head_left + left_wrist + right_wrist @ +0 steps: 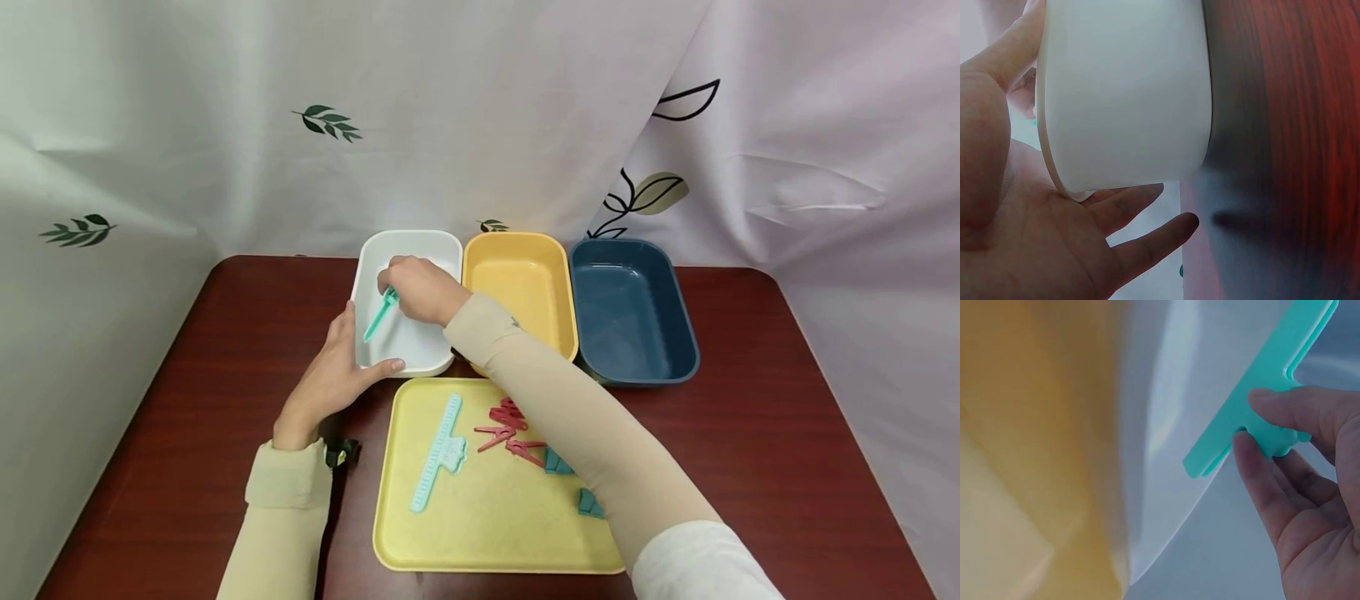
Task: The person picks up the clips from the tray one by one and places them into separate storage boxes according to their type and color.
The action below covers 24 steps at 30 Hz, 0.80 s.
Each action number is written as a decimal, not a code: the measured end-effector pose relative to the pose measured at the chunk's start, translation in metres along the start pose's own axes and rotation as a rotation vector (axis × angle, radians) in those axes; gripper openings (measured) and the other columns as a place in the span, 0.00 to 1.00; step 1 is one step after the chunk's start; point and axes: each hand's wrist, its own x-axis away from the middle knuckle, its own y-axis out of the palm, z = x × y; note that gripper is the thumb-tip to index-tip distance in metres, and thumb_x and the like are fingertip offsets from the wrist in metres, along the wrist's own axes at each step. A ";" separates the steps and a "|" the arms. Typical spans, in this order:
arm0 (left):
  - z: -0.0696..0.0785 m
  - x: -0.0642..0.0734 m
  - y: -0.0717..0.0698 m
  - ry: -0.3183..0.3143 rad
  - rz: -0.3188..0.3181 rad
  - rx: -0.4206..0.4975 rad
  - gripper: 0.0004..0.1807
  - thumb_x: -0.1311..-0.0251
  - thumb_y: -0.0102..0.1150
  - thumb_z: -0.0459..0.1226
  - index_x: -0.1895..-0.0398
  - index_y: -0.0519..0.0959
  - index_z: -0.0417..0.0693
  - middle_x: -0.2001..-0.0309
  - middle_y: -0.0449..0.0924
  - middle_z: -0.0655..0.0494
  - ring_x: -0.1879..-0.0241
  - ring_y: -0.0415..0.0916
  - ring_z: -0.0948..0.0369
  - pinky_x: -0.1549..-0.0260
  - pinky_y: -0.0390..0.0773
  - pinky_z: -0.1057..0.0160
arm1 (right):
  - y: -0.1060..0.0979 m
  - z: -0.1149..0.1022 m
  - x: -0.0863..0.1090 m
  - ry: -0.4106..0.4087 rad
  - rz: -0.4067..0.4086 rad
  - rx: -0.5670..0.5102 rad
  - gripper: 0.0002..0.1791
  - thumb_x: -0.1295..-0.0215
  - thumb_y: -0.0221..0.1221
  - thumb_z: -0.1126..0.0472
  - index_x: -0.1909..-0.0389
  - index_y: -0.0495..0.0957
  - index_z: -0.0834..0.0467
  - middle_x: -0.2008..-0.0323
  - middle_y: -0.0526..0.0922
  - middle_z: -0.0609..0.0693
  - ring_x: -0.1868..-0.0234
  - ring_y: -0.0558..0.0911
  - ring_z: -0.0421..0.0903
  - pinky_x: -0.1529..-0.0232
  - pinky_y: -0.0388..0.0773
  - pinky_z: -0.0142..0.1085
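"Fingers (1263, 478) first: what have they got?"

"My right hand (422, 288) pinches a turquoise clip (381, 317) between thumb and fingers, over the inside of the white bin (408, 242), left of centre in the head view. My left hand (330, 379) spreads wide at that bin's lower-left corner, thumb on the rim."

"And farther out?"

"A yellow bin (521, 283) and a blue bin (626, 321) stand to the right; at bottom centre, a yellow tray (487, 537) carries a pale clip (437, 454), red clips (501, 433) and teal clips (557, 462)."

"Any writing?"

"A dark mark (515, 321) on my right sleeve (577, 400) is too small to read."
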 end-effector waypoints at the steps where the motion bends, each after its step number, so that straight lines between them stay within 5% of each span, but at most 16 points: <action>1: 0.000 0.000 0.000 0.002 0.000 0.002 0.66 0.39 0.63 0.62 0.20 0.25 0.46 0.20 0.34 0.41 0.31 0.58 0.43 0.38 0.67 0.39 | 0.000 -0.001 -0.001 0.000 -0.008 0.001 0.20 0.34 0.56 0.74 0.46 0.84 0.56 0.50 0.82 0.51 0.50 0.80 0.46 0.45 0.75 0.32; 24: -0.001 0.000 -0.001 0.009 0.007 -0.006 0.66 0.39 0.63 0.62 0.20 0.26 0.46 0.20 0.33 0.43 0.26 0.50 0.44 0.34 0.62 0.39 | 0.001 -0.011 -0.029 0.004 -0.135 -0.022 0.15 0.32 0.61 0.66 0.45 0.81 0.59 0.47 0.81 0.50 0.47 0.77 0.44 0.44 0.74 0.32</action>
